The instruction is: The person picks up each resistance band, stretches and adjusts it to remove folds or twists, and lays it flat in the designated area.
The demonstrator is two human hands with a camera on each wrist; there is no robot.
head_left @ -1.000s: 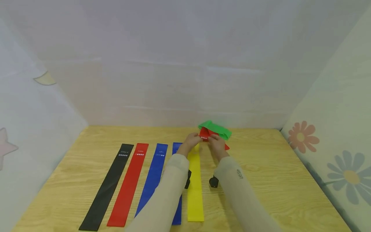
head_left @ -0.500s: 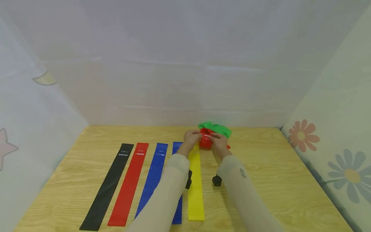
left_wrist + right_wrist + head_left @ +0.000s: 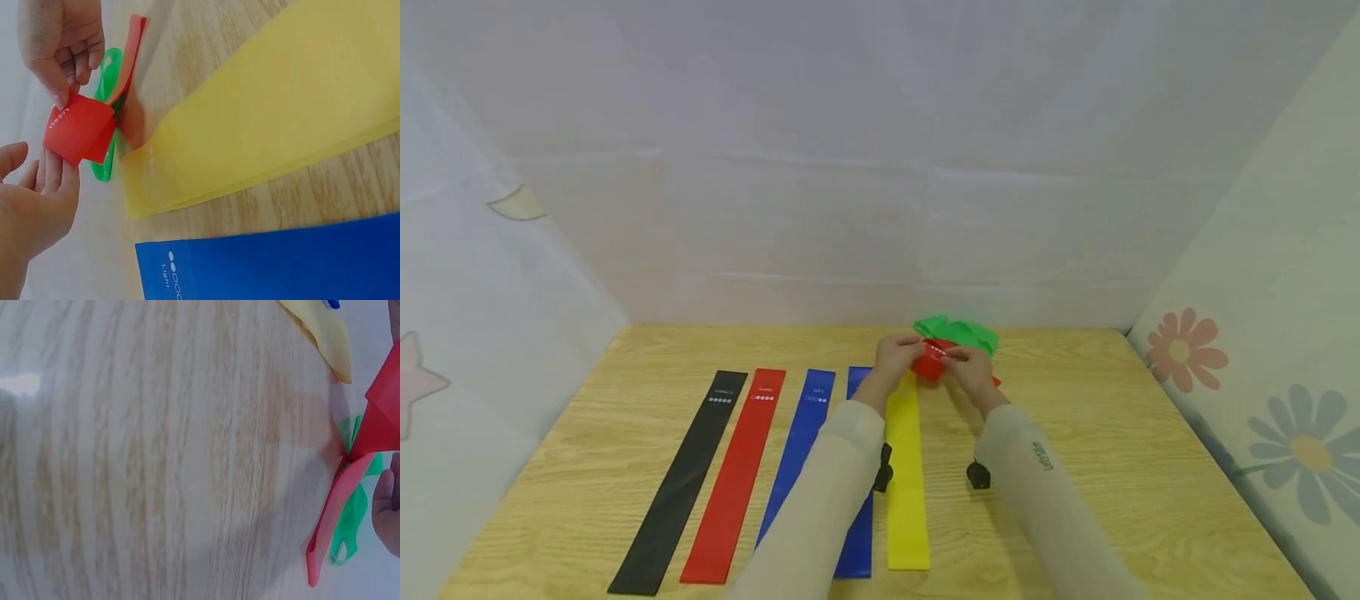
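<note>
Beige sleeves (image 3: 820, 508), small dark print on the right one.

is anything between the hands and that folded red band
Nothing visible. The right hand already pinches the folded red band at its top edge, and the left hand sits just under it with fingers at its lower edge. The green band lies behind.

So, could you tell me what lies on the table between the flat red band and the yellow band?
In the head view, two blue bands lie side by side between the flat red band and the yellow band; the left sleeve covers part of the second.
</note>
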